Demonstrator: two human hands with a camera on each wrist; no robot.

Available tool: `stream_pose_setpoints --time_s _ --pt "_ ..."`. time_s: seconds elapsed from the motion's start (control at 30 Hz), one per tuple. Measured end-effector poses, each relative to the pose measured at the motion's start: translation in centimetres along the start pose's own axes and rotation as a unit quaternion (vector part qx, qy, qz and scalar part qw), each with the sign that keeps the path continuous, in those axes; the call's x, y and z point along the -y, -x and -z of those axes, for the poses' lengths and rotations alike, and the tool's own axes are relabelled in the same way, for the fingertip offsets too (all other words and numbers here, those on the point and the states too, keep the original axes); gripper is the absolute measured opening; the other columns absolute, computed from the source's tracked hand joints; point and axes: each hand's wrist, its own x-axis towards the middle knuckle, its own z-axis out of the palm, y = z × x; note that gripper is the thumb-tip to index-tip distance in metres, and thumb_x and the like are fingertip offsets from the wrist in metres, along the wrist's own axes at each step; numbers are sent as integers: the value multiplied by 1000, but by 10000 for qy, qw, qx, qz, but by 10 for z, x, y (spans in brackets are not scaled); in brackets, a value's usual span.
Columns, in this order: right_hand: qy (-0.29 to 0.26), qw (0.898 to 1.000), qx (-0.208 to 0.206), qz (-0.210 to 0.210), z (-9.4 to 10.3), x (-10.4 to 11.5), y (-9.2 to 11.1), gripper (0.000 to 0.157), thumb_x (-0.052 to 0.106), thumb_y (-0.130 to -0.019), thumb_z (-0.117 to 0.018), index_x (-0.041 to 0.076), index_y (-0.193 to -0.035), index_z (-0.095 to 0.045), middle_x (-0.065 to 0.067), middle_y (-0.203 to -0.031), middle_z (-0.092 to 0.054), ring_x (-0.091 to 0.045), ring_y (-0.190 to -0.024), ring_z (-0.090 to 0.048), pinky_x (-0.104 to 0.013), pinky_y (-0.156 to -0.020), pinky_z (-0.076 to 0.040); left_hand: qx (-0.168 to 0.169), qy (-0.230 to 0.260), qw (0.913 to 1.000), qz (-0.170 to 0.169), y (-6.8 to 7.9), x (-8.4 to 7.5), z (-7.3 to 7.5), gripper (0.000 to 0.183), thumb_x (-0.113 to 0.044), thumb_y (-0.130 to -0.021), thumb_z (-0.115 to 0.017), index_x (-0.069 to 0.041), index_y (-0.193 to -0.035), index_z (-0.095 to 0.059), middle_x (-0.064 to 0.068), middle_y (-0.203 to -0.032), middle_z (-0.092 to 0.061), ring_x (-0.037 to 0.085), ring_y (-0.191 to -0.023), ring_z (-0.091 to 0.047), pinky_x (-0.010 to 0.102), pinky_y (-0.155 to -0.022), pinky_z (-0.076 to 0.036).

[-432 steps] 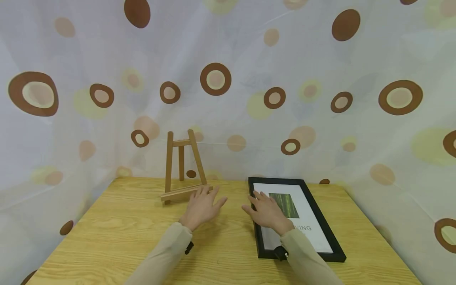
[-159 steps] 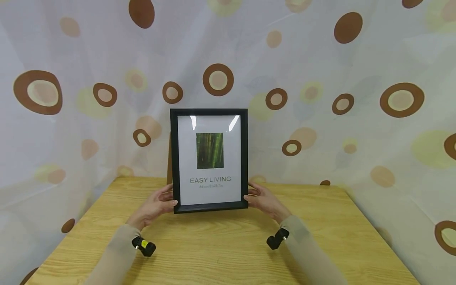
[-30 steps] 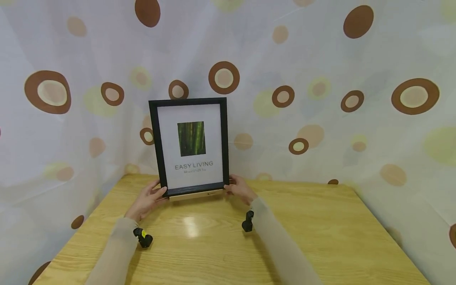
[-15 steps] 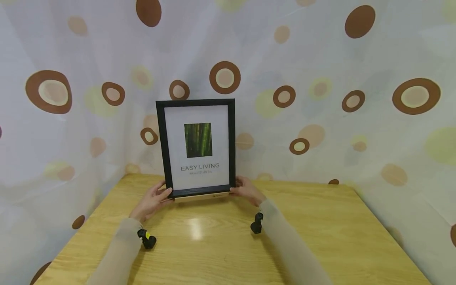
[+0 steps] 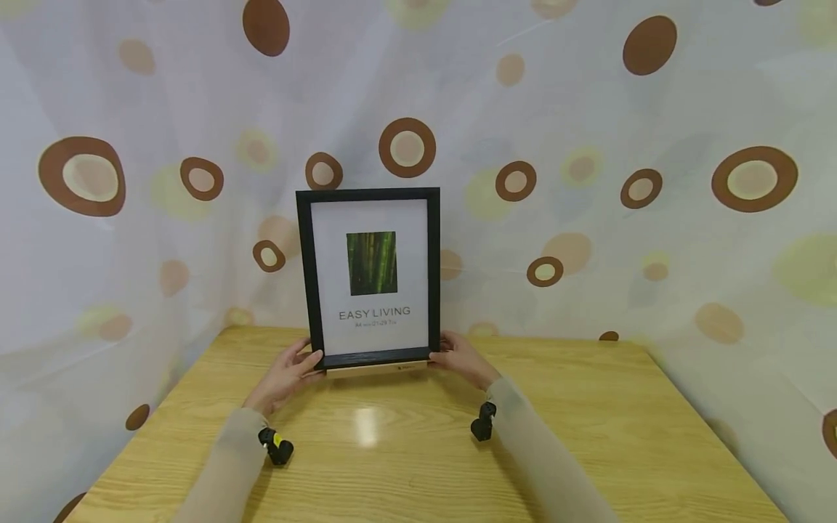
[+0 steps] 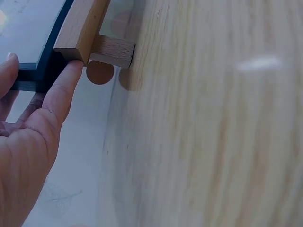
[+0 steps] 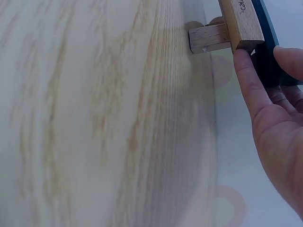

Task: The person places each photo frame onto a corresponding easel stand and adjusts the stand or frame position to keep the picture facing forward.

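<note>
A black picture frame (image 5: pixel 373 338) with a green bamboo picture stands nearly upright on the ledge (image 5: pixel 373 370) of a small wooden easel. Most of the easel is hidden behind it. At the frame's lower left corner my left hand (image 5: pixel 282 377) grips, thumb in front and fingers behind. My right hand (image 5: pixel 466 363) grips the lower right corner the same way. In the left wrist view a finger of the left hand (image 6: pixel 33 127) touches the underside of the ledge (image 6: pixel 78 28). One finger of the right hand (image 7: pixel 274 123) does likewise in the right wrist view.
The wooden table (image 5: pixel 392 465) stretches out in front and to both sides. A white curtain with brown circles (image 5: pixel 588 109) hangs close behind its far edge. An easel leg (image 6: pixel 113 49) juts back beneath the ledge. Small black cameras (image 5: pixel 482 423) sit on both wrists.
Earliest, the frame lay flat at right and the easel stood bare at left. Later both hands held the frame up before it. Over the last second frame and hands shifted right, and the frame straightened slightly.
</note>
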Motion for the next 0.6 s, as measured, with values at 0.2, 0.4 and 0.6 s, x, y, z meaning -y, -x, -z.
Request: stream_pose_setpoints --time_s 0.2,0.4,0.6 --pt "4 9999 95 132 6 1 6 42 -3 -87 -54 -5 -127 -41 -22 -119 -50 -29 -104 -54 -37 -83 -49 0 38 10000 62 -4 -1 -6 67 -21 -92 -52 -12 -146 -13 21 -141 -25 36 -124 -34 42 -93 -41" --pt "-198 9994 269 126 11 6 14 44 -5 -88 -53 -6 -129 -37 -24 -123 -47 -32 -107 -53 -40 -86 -47 43 71 10000 -30 -6 -2 -11 65 -20 -92 -52 -10 -145 -16 18 -142 -25 35 -124 -34 44 -93 -40" --pt "141 9992 349 139 12 22 31 47 -4 -88 -51 -10 -131 -33 -28 -125 -44 -35 -111 -49 -40 -87 -46 42 -7 10000 -68 -9 2 -16 63 -18 -92 -52 -11 -145 -18 20 -140 -28 34 -122 -37 46 -93 -39"
